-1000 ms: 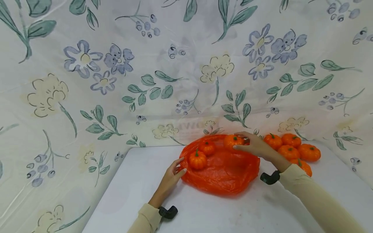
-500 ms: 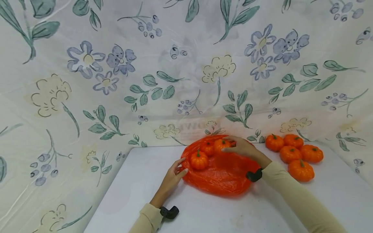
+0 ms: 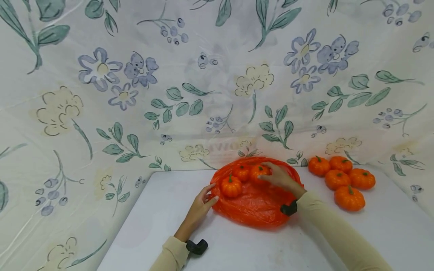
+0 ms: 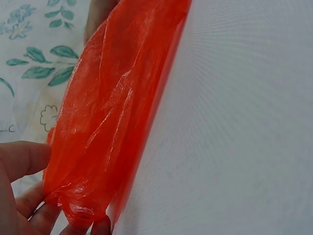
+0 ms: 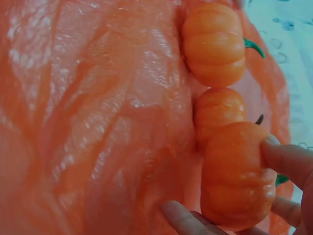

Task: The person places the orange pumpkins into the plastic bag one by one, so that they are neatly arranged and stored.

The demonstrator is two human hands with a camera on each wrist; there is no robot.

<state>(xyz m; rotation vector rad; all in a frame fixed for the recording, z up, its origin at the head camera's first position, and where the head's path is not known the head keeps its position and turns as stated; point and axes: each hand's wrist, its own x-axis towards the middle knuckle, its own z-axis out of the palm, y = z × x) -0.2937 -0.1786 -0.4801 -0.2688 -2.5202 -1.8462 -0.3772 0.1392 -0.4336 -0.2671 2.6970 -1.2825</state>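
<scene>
A red plastic bag (image 3: 257, 203) lies spread on the white table, its mouth facing up. Two small orange pumpkins with green stems, a front pumpkin (image 3: 231, 186) and a back pumpkin (image 3: 242, 172), sit in its left part. My right hand (image 3: 279, 177) holds a third pumpkin (image 5: 239, 178) beside the back one; the thumb lies on its side and the other fingers spread around it. At the bag's left edge, my left hand (image 3: 199, 206) grips the plastic, with the bunched film (image 4: 83, 205) between thumb and fingers in the left wrist view.
To the right of the bag several more pumpkins (image 3: 335, 179) stand grouped on the white table (image 3: 152, 210). A floral-printed sheet (image 3: 217, 94) hangs close behind the table's back edge. Both wrists carry a black camera mount (image 3: 197, 247).
My right hand has carried the third pumpkin leftward and lowered it next to the back pumpkin in the bag. The left hand stays at the bag's edge.
</scene>
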